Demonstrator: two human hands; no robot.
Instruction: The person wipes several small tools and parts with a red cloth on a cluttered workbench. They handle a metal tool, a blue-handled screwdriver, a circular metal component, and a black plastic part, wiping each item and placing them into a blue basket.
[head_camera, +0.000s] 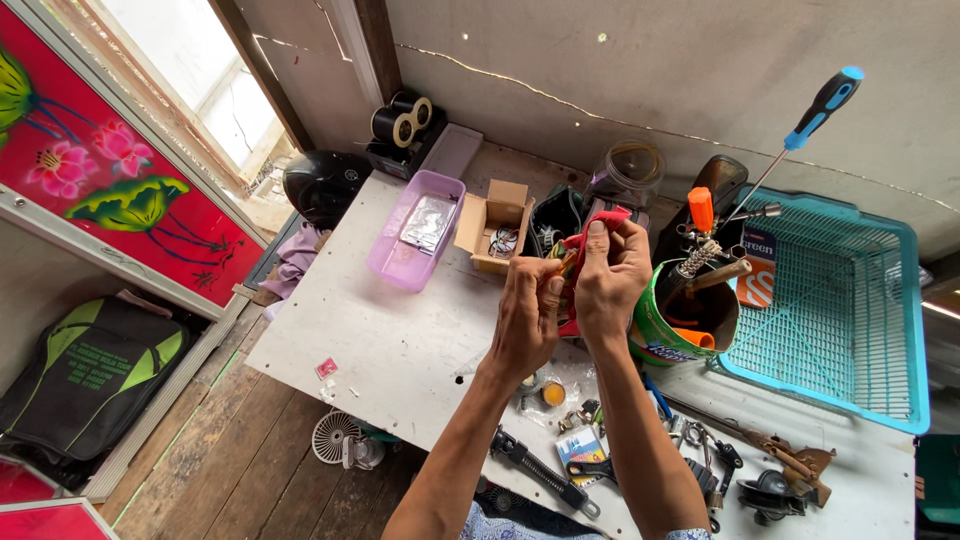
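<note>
Both my hands are raised together over the white worktable. My right hand pinches a red cloth whose top corner sticks up above the fingers. My left hand is closed against it from the left and grips a small orange-brown piece at the cloth's edge. What that piece is cannot be told. The lower part of the cloth is hidden behind my hands.
A green tub of tools stands right of my hands, with a blue-handled screwdriver sticking up. A teal basket is far right. A purple tray, a cardboard box and a glass jar stand behind. Pliers and small parts lie near me.
</note>
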